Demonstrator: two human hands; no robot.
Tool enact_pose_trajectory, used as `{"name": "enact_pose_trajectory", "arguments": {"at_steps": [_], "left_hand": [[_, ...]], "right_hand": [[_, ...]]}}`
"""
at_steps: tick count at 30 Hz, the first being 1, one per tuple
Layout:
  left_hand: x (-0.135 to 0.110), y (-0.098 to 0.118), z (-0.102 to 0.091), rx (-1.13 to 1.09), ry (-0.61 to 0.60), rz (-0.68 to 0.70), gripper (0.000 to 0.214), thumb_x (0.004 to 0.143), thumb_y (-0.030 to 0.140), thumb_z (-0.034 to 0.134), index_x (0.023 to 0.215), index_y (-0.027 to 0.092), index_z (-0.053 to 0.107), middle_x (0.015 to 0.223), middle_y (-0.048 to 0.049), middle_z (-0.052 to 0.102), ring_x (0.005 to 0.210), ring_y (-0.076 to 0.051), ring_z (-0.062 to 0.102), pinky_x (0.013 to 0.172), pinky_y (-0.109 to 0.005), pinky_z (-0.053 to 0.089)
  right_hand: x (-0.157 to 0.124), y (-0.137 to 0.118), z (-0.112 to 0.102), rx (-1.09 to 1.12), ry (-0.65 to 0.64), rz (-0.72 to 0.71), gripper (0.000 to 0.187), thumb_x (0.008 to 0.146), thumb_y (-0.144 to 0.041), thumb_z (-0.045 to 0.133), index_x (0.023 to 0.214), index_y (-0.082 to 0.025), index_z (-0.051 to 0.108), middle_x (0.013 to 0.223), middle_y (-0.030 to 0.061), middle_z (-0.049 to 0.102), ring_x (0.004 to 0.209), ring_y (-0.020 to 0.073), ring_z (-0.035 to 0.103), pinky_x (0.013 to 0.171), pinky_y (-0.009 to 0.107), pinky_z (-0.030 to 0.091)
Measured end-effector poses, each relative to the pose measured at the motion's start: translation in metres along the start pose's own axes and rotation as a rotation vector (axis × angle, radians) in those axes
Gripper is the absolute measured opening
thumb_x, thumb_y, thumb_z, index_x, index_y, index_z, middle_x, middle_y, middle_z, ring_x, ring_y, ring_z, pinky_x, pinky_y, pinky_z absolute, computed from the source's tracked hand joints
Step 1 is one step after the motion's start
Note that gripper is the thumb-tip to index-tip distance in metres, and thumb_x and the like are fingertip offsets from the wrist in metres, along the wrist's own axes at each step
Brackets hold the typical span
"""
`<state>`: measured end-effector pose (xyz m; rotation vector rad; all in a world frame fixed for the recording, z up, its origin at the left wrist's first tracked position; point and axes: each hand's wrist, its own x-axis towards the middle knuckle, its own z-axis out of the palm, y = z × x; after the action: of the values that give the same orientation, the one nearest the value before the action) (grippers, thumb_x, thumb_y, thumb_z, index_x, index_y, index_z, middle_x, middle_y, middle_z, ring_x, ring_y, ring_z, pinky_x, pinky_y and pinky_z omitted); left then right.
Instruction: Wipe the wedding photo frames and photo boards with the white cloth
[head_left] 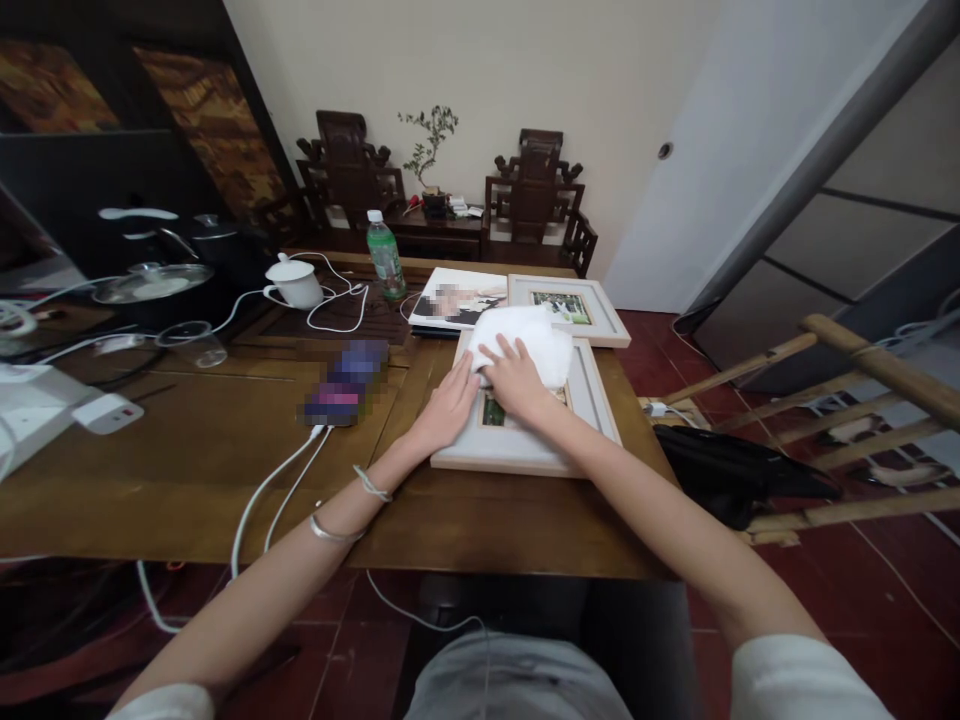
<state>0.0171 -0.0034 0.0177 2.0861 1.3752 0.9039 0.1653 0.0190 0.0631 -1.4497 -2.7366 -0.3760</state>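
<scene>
A light wooden picture frame (pixel 517 460) with a pale mat lies flat near the table's right end, its picture partly covered. My right hand (pixel 516 380) presses down on a bunched white cloth (pixel 551 350) over the upper part of this frame, fingers spread and digging into the folds. Along the frame's left side lies my left hand (pixel 450 402), fingers stretched out, their tips near the cloth's edge. Behind the cloth are a second framed picture (pixel 600 305) and a white-bordered photo panel (pixel 442 318) on a small stack.
On the wooden table (pixel 187 490) stand a green-labelled bottle (pixel 386 260), a lidded white cup (pixel 295 285), a clear plastic cup (pixel 196 345) and a glass-lidded pot (pixel 154 290). A phone (pixel 345 385) has white cables attached. Bamboo rails (pixel 885 370) stand at right.
</scene>
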Motion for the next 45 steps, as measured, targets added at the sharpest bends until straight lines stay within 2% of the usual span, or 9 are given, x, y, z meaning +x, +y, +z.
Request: {"name": "enact_pose_trajectory", "arguments": {"at_steps": [5, 14, 18, 24, 29, 35, 38, 41, 45], "left_hand": [[0.0, 0.002, -0.002, -0.003, -0.009, 0.0, 0.062, 0.096, 0.048, 0.019, 0.146, 0.012, 0.021, 0.153, -0.0105, 0.019, 0.141, -0.02, 0.017, 0.115, -0.041, 0.017], [0.004, -0.013, 0.0, -0.002, -0.01, 0.053, 0.057, 0.097, 0.046, 0.012, 0.142, 0.018, 0.032, 0.151, -0.0068, 0.027, 0.139, -0.016, 0.024, 0.115, -0.038, 0.02], [0.006, -0.018, 0.0, 0.153, -0.052, 0.136, 0.052, 0.096, 0.041, 0.025, 0.135, 0.012, 0.042, 0.146, -0.0115, 0.036, 0.139, -0.021, 0.025, 0.114, -0.043, 0.021], [0.004, -0.02, 0.004, 0.211, -0.033, 0.169, 0.046, 0.091, 0.021, 0.03, 0.133, 0.009, 0.045, 0.144, -0.0131, 0.039, 0.138, -0.023, 0.026, 0.112, -0.046, 0.027], [0.005, -0.017, 0.007, 0.218, 0.005, 0.157, 0.048, 0.086, 0.013, 0.031, 0.131, 0.009, 0.047, 0.142, -0.0131, 0.042, 0.138, -0.023, 0.027, 0.112, -0.046, 0.029], [0.006, -0.017, 0.005, 0.216, -0.011, 0.135, 0.047, 0.09, 0.02, 0.03, 0.131, 0.005, 0.047, 0.142, -0.0145, 0.041, 0.137, -0.022, 0.027, 0.113, -0.042, 0.027], [0.005, -0.019, 0.004, 0.206, -0.015, 0.164, 0.046, 0.092, 0.023, 0.029, 0.131, 0.006, 0.046, 0.143, -0.0148, 0.04, 0.138, -0.022, 0.026, 0.113, -0.042, 0.027], [0.004, -0.02, 0.005, 0.213, -0.005, 0.183, 0.045, 0.092, 0.021, 0.028, 0.13, 0.006, 0.048, 0.142, -0.0157, 0.042, 0.138, -0.022, 0.027, 0.112, -0.044, 0.027], [0.004, -0.02, 0.007, 0.213, 0.007, 0.188, 0.044, 0.091, 0.017, 0.03, 0.13, 0.009, 0.048, 0.141, -0.0154, 0.043, 0.137, -0.024, 0.028, 0.11, -0.05, 0.03]], "right_hand": [[0.006, 0.002, 0.0, -0.032, -0.013, -0.02, 0.037, 0.087, -0.01, 0.039, 0.114, -0.013, 0.064, 0.146, 0.0108, 0.038, 0.137, 0.0338, 0.024, 0.108, 0.055, 0.021], [-0.08, -0.039, -0.037, 0.128, -0.183, -0.231, 0.038, 0.076, -0.006, 0.048, 0.108, -0.015, 0.066, 0.144, 0.0095, 0.04, 0.134, 0.0338, 0.03, 0.105, 0.05, 0.033], [-0.112, -0.03, -0.043, 0.16, -0.138, -0.153, 0.043, 0.074, -0.001, 0.043, 0.107, -0.015, 0.067, 0.143, 0.0086, 0.043, 0.135, 0.0307, 0.03, 0.107, 0.05, 0.031], [-0.146, -0.003, -0.05, 0.07, -0.236, 0.003, 0.047, 0.07, 0.001, 0.044, 0.107, -0.017, 0.068, 0.142, 0.007, 0.043, 0.135, 0.0323, 0.031, 0.107, 0.052, 0.031], [-0.146, -0.009, -0.052, 0.038, -0.226, 0.015, 0.041, 0.075, -0.003, 0.043, 0.105, -0.014, 0.069, 0.141, 0.0118, 0.044, 0.134, 0.0338, 0.032, 0.106, 0.054, 0.03], [-0.103, -0.053, -0.038, 0.065, -0.087, -0.117, 0.03, 0.082, -0.01, 0.045, 0.098, -0.014, 0.07, 0.138, 0.015, 0.047, 0.131, 0.0341, 0.037, 0.105, 0.057, 0.029], [-0.094, -0.065, -0.03, 0.046, -0.011, -0.122, 0.03, 0.086, -0.011, 0.042, 0.094, -0.014, 0.071, 0.137, 0.0149, 0.049, 0.13, 0.0334, 0.038, 0.105, 0.059, 0.028], [-0.108, -0.057, -0.025, 0.017, 0.007, -0.099, 0.03, 0.087, -0.012, 0.042, 0.094, -0.016, 0.071, 0.139, 0.0127, 0.047, 0.131, 0.0338, 0.037, 0.104, 0.064, 0.027], [-0.149, -0.027, -0.025, -0.067, -0.016, 0.029, 0.031, 0.081, -0.007, 0.047, 0.096, -0.018, 0.071, 0.138, 0.0106, 0.048, 0.13, 0.0328, 0.039, 0.103, 0.063, 0.029]]}}
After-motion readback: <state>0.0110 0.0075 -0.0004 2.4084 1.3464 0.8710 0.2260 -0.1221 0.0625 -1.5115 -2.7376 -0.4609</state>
